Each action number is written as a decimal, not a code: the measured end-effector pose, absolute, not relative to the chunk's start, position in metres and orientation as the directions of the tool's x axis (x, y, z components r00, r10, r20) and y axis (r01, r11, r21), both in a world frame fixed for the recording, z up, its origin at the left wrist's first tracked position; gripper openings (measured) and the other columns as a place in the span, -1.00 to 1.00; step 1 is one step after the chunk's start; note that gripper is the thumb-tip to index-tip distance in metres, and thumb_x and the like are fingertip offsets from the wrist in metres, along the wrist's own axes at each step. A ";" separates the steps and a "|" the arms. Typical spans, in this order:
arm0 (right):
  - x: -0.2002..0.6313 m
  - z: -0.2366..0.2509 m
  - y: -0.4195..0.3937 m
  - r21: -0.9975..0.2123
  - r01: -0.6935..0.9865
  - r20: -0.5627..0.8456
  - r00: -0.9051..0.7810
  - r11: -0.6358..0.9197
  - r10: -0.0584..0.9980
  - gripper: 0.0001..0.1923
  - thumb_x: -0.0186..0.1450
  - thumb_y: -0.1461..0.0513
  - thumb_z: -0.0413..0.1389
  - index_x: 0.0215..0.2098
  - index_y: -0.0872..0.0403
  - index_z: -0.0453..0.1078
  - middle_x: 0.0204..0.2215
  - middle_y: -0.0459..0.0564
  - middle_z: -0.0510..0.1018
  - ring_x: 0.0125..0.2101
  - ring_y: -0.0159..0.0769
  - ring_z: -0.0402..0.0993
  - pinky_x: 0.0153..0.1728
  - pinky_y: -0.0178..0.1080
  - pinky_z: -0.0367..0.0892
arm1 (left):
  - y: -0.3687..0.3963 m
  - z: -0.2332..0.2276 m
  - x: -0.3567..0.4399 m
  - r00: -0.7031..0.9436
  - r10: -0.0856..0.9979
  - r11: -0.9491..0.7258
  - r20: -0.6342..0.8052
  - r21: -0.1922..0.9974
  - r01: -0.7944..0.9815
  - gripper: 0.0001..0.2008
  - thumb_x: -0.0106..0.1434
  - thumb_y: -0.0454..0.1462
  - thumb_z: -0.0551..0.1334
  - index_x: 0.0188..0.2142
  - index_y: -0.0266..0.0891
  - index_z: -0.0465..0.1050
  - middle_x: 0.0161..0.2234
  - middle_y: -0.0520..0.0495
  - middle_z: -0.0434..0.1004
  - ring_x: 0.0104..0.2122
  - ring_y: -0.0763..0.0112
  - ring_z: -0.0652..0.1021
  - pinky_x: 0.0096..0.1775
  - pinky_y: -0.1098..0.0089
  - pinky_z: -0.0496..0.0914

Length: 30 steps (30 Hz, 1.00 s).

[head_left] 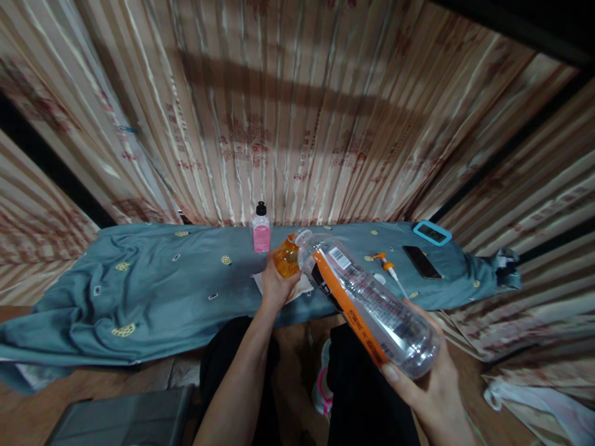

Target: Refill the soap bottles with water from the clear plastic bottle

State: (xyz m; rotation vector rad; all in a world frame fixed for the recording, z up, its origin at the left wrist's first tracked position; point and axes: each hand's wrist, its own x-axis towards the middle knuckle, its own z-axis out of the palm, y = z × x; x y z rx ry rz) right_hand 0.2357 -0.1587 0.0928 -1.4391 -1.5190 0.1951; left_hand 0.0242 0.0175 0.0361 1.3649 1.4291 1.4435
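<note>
At the centre of the frame a small orange bottle (pixel 286 257) is held upright in the left hand (pixel 275 286), just above the teal cloth-covered surface (pixel 153 291). The fingers are wrapped closed around its lower body, so only the amber upper part and the neck show. It is judged light and stiff enough for a one-handed grip, though smooth plastic may turn slippery if wetted; the hold around the waist looks the soundest place. A pale cloth or paper (pixel 304 286) lies on the surface just beneath this hand.

To the right, a large clear plastic bottle (pixel 372 303) with an orange-and-black label is tilted steeply, its open mouth touching or just beside the neck of the small bottle. Its base is cradled in the right hand (pixel 425 371) at the lower right of the frame, fingers curled and clamped around the bottom end. Whether liquid is passing cannot be told. The thin wall is judged likely to dent under a hard squeeze, and a hold this far from the mouth gives little control of the tip; a grip nearer the middle would steady it.

Behind, at the centre back, a pink-labelled bottle (pixel 261 231) with a black cap stands upright. Further right lie an orange pump nozzle (pixel 388 267), a dark phone (pixel 421 261) and a blue-framed digital clock (pixel 432 232).
</note>
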 end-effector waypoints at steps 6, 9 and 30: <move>0.234 0.094 -0.159 -0.707 0.655 0.512 0.212 0.268 0.832 -0.26 0.26 -0.08 0.24 0.28 0.04 0.21 0.11 0.09 0.45 0.05 -0.08 0.46 0.02 -0.18 0.36 | 0.018 0.034 0.025 -0.221 0.952 -0.180 0.214 0.970 0.163 -0.33 -0.09 -0.33 0.50 0.02 -0.18 0.31 -0.06 -0.12 0.65 -0.04 0.10 0.66 0.04 0.14 0.52; 0.233 0.094 -0.159 -0.711 0.652 0.511 0.221 0.264 0.831 -0.25 0.25 -0.08 0.24 0.29 0.04 0.20 0.11 0.10 0.44 0.05 -0.07 0.46 0.01 -0.17 0.37 | 0.019 0.032 0.025 -0.233 0.948 -0.189 0.218 0.972 0.143 -0.31 -0.11 -0.33 0.51 0.01 -0.16 0.31 -0.06 -0.12 0.65 -0.04 0.09 0.66 0.05 0.11 0.52; 0.234 0.091 -0.159 -0.726 0.634 0.508 0.235 0.266 0.829 -0.23 0.24 -0.09 0.25 0.28 0.06 0.20 0.10 0.12 0.45 0.03 -0.09 0.48 -0.01 -0.17 0.40 | 0.017 0.037 0.026 -0.221 0.955 -0.161 0.195 0.973 0.165 -0.34 -0.08 -0.36 0.49 0.01 -0.18 0.32 -0.04 -0.14 0.65 -0.03 0.11 0.66 0.03 0.14 0.53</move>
